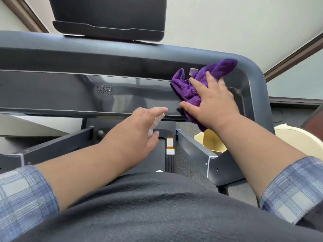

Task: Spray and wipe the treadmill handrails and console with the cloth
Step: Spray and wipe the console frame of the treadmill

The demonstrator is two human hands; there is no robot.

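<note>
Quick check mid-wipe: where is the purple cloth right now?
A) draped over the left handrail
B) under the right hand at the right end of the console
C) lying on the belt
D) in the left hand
B: the right hand presses the purple cloth against the right end of the console, while the left hand holds the spray bottle.

It looked like an indoor exercise room: a treadmill console (pixel 122 91) filled mid-frame, with cream walls (pixel 227 23) and brown trim (pixel 293 56) at upper right.
</note>
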